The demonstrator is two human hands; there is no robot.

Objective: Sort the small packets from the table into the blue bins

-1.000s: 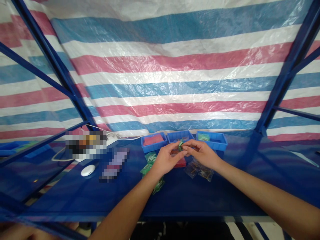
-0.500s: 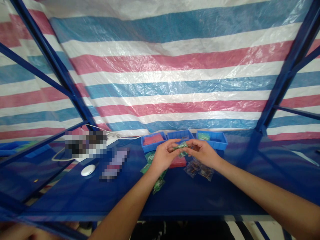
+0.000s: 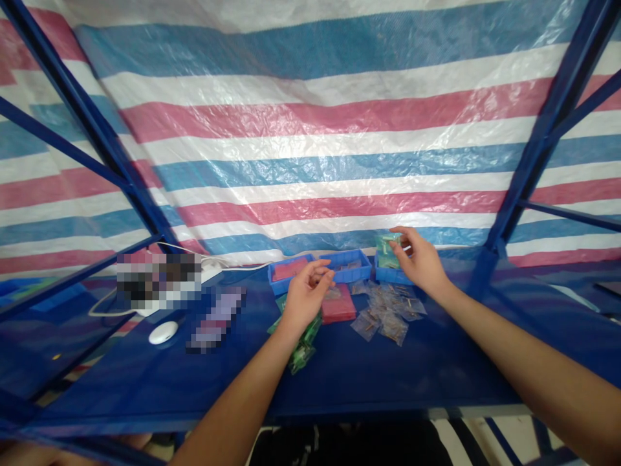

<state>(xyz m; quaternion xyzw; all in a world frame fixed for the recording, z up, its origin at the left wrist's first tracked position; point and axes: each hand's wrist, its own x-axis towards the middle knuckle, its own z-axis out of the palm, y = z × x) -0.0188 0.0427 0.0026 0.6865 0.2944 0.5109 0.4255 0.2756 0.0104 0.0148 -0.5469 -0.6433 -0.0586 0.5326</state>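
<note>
My right hand [image 3: 421, 260] is at the right-hand blue bin [image 3: 406, 277], its fingers and thumb closed on a green plastic packet [image 3: 388, 251] that stands up above the bin's rim. My left hand [image 3: 308, 291] hovers over the left side of a stack of red packets [image 3: 343, 309]. Its fingers are loosely bent, with thumb and forefinger apart and nothing seen between them. A pile of green packets [image 3: 301, 353] lies under and beside my left wrist, partly hidden. Right of the red stack lie several clear bags [image 3: 388, 310] with small brownish pieces in them, too small to name.
A left blue bin [image 3: 279, 285] holds red packets, and a middle blue bin [image 3: 361, 272] has small items inside. Farther left are a white oval object [image 3: 163, 332], a blurred purple item [image 3: 218, 317] and a power strip with cables. Striped sheeting [image 3: 310, 149] hangs behind the blue table [image 3: 369, 382].
My hands, together on a small green packet before, have parted. The right moved up and right to the bin, with a green packet in it. The left shifted slightly and its fingers loosened.
</note>
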